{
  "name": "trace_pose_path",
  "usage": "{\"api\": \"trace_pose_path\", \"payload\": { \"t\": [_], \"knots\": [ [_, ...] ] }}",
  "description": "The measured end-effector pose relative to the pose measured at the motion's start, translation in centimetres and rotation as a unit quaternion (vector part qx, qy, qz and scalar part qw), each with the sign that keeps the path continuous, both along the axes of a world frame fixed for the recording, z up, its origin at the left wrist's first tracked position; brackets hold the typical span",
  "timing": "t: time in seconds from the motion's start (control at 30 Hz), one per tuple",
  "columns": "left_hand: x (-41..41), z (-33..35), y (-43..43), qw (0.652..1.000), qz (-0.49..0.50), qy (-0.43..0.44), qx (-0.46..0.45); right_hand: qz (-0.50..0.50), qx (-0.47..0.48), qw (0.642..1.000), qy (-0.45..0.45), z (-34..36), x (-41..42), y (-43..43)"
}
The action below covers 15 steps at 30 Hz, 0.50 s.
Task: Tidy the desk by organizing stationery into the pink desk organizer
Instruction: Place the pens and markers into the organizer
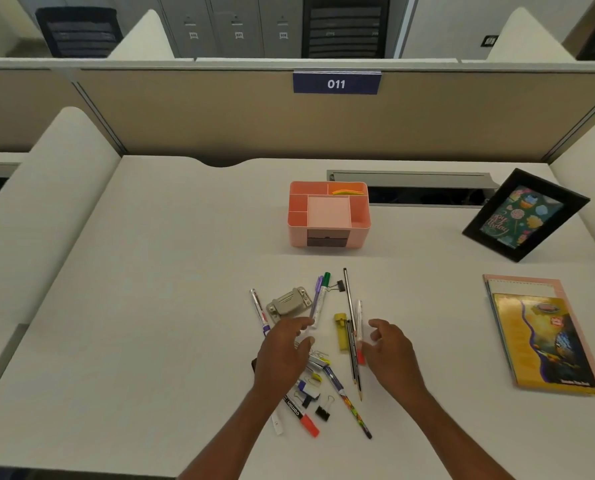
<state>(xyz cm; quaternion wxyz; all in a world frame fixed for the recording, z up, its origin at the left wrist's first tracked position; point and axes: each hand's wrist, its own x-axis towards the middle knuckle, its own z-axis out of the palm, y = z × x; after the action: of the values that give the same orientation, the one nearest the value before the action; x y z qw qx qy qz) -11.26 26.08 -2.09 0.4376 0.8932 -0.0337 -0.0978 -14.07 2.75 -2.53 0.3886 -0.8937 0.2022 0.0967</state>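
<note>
The pink desk organizer (329, 216) stands at mid-desk with yellow notes in its back right compartment. Loose stationery lies in a pile nearer me: a grey stapler (288, 303), a purple pen (316, 296) beside a green-capped marker (325, 285), a yellow sharpener-like block (341, 331), dark pencils (350, 327), a red-tipped marker (303, 415), a patterned pen (348, 400), black binder clips (322, 412) and paper clips. My left hand (284, 355) hovers over the pile's left part, fingers loosely curled, holding nothing. My right hand (391, 351) hovers just right of the pencils, relaxed, also with nothing in it.
A black picture frame (524, 216) leans at the right. Notebooks (545, 341) lie stacked near the right edge. A cable slot (410, 178) runs behind the organizer. Partition walls close the desk at the back and both sides.
</note>
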Motion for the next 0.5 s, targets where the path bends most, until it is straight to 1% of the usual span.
{"api": "trace_pose_path", "payload": {
  "t": [0.23,0.4,0.5],
  "knots": [
    [0.2,0.1,-1.2,1.0,-0.005,-0.011,0.002,0.005,-0.053,0.999,0.011,-0.2,-0.7,0.9],
    [0.2,0.0,-1.6,1.0,-0.019,-0.023,0.01,0.006,-0.086,0.996,0.003,-0.5,-0.9,0.8],
    [0.1,0.1,-1.6,1.0,-0.009,-0.024,0.003,0.016,-0.118,0.993,-0.006,-0.6,-1.0,0.7]
  ]
}}
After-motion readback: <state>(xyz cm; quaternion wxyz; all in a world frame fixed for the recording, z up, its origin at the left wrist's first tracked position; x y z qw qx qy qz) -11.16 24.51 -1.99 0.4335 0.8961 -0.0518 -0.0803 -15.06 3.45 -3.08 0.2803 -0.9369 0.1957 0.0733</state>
